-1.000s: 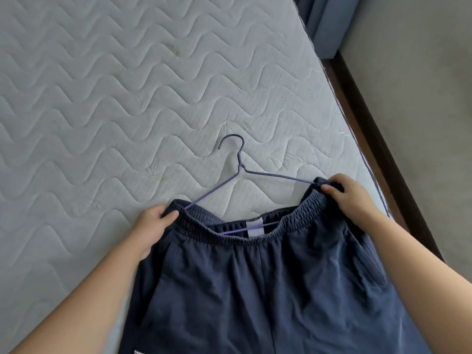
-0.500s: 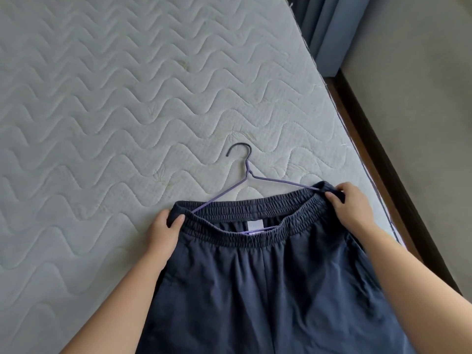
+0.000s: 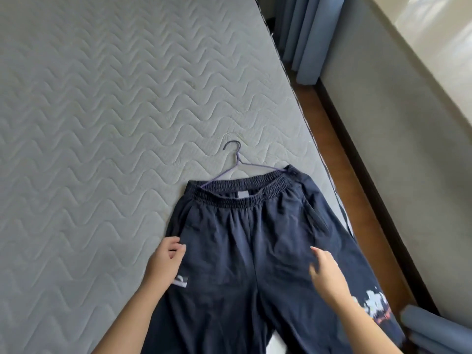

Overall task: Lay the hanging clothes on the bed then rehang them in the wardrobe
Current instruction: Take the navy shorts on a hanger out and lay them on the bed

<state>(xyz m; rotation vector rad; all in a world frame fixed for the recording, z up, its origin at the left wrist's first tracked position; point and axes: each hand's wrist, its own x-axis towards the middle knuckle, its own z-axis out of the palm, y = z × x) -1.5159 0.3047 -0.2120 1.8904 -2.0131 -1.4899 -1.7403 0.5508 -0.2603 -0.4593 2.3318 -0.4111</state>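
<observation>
One pair of dark blue pants point(image 3: 245, 241) lies flat on the bed point(image 3: 102, 123), near its right edge. One purple hanger point(image 3: 236, 163) is tucked in the waistband, with its hook sticking out on top. Two hands show. The left hand point(image 3: 166, 261) rests at the left side of the pants, fingers curled but holding nothing. The right hand point(image 3: 325, 272) is over the right leg, fingers loose and spread. A moment ago both hands held the waistband corners; now they have let go and moved lower.
</observation>
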